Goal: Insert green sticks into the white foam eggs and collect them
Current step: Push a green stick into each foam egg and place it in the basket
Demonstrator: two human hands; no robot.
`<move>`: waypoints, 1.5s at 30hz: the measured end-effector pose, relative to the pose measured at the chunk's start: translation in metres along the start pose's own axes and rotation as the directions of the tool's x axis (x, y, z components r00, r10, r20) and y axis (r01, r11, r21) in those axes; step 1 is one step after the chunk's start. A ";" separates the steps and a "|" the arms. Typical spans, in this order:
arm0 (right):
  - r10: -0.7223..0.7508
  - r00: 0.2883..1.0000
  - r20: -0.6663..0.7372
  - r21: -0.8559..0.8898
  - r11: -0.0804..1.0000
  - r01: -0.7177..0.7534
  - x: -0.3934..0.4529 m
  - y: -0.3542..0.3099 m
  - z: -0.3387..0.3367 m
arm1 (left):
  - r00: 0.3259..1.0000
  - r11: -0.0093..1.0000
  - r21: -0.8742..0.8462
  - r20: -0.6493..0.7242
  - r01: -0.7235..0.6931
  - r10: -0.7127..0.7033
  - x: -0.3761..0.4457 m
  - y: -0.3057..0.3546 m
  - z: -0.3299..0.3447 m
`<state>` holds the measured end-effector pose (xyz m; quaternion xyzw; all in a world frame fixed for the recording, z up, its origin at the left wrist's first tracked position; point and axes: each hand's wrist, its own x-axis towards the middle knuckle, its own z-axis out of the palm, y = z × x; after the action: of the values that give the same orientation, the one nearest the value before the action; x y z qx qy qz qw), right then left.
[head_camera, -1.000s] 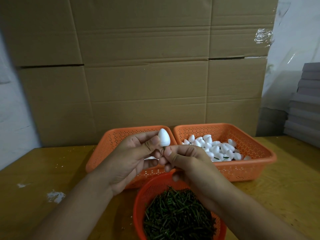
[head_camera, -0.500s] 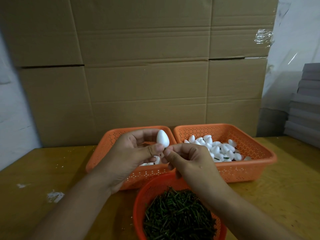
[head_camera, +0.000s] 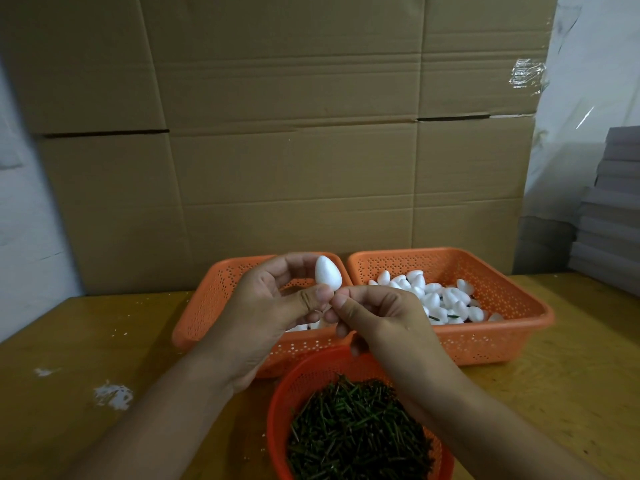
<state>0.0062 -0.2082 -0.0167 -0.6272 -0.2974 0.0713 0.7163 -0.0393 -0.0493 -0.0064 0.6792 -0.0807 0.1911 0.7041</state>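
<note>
My left hand holds a white foam egg upright between thumb and fingers, above the left orange basket. My right hand pinches just below the egg's base, thumb tip against my left thumb; the green stick there is hidden by the fingers. A round orange basket full of green sticks stands in front of me. The right orange basket holds several loose white foam eggs.
Both rectangular baskets stand side by side on a yellow wooden table, against a wall of cardboard boxes. White foam crumbs lie on the table at the left. Grey stacked sheets stand at the far right.
My hands rose slightly and drew closer together under the egg. The short bit of green stick seen below the egg earlier is now covered by my fingertips.
</note>
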 end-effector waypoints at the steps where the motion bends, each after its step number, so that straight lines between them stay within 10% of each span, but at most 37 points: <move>1: -0.003 1.000 -0.014 0.000 1.000 0.003 0.000 0.000 0.000 | 1.000 1.000 -0.001 0.007 0.006 -0.006 0.000 0.001 0.000; 12: 0.021 1.000 -0.009 -0.039 0.999 -0.021 -0.001 0.001 0.000 | 1.000 0.988 0.149 -0.010 -0.028 0.030 -0.001 0.005 -0.001; 32: 0.278 0.839 0.468 0.322 0.831 -0.454 0.001 -0.006 -0.006 | 0.945 0.984 -0.040 0.287 0.173 -0.155 0.001 0.008 -0.016; 45: 0.224 0.921 0.319 0.257 0.915 -0.312 0.003 -0.005 -0.007 | 0.970 0.996 -0.043 0.235 0.076 -0.064 0.004 0.002 -0.017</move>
<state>0.0103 -0.2137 -0.0109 -0.5284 -0.2924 0.3033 0.7371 -0.0387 -0.0318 -0.0038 0.6810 -0.1436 0.0828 0.7133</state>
